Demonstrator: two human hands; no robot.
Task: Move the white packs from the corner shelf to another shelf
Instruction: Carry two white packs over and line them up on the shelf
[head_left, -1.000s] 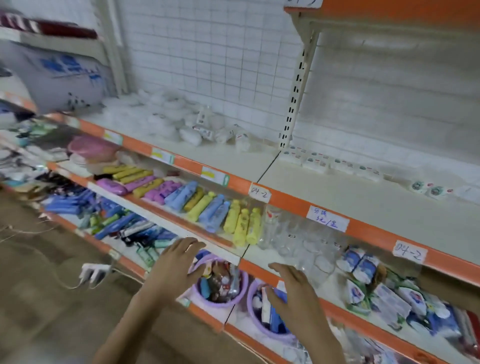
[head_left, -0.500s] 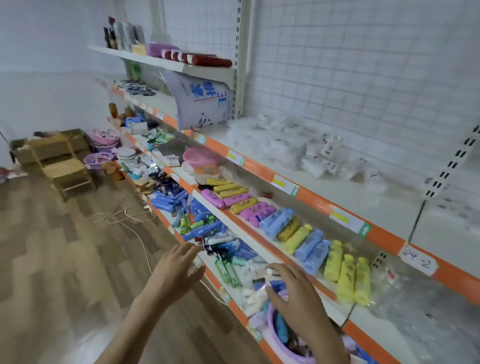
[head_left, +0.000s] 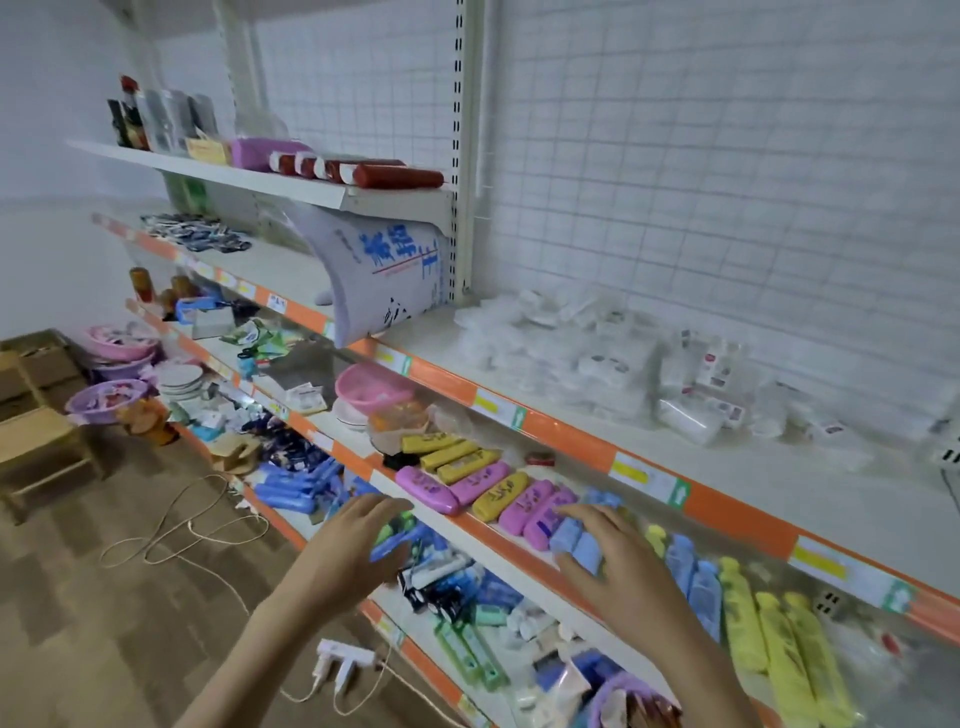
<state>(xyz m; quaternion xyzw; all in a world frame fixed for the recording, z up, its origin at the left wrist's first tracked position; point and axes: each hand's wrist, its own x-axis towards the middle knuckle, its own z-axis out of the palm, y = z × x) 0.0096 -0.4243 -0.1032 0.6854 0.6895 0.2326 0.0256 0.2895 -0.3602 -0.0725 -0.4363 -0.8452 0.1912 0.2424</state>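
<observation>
Two hands hover empty, fingers spread: left hand (head_left: 349, 545) and right hand (head_left: 618, 566) sit low by the coloured tubes (head_left: 483, 486), likely readying a reach. The white packs (head_left: 582, 358) lie heaped on the shelf (head_left: 769, 478) above, untouched.

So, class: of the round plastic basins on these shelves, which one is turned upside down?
The pink basin under the big white sack; the purple ones sit upright, holding things.
</observation>
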